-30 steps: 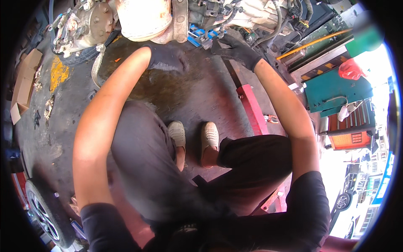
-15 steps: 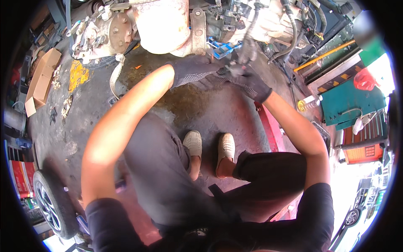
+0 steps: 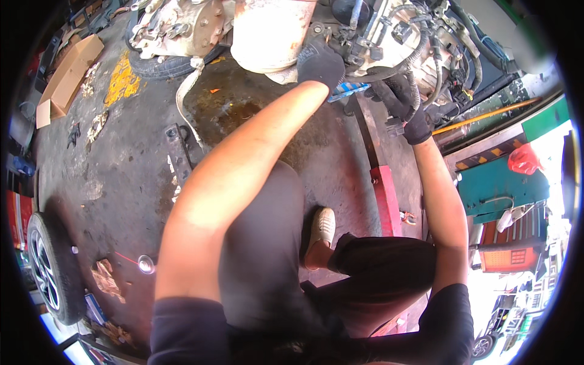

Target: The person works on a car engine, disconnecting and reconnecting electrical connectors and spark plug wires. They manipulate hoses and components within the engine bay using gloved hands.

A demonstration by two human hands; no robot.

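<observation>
Both my hands wear dark work gloves. My left hand [image 3: 321, 64] reaches up beside a whitish, stained bucket-shaped cylinder [image 3: 271, 36], against the greasy engine assembly [image 3: 380, 52]. Its back faces me, and its fingers are hidden. Farther right, my right hand [image 3: 396, 100] is among the wiring, its fingers bent around a black corrugated wiring conduit [image 3: 416, 97] that loops down from the engine. Between the hands, low down, lies a blue-and-white tray-like item [image 3: 350, 91], partly covered by my left hand.
A red metal leg [image 3: 385, 201] with a dark beam stands beside my right knee. To the left lie a metal bracket [image 3: 178, 152], a pale strap [image 3: 184, 94], an open cardboard box [image 3: 72, 76] and a wheel [image 3: 48, 267]. A yellow bar [image 3: 486, 115] runs at right.
My hands, close together before, have moved apart: the left up beside the cylinder, the right farther right with the conduit. The view has shifted right, and one shoe is now hidden.
</observation>
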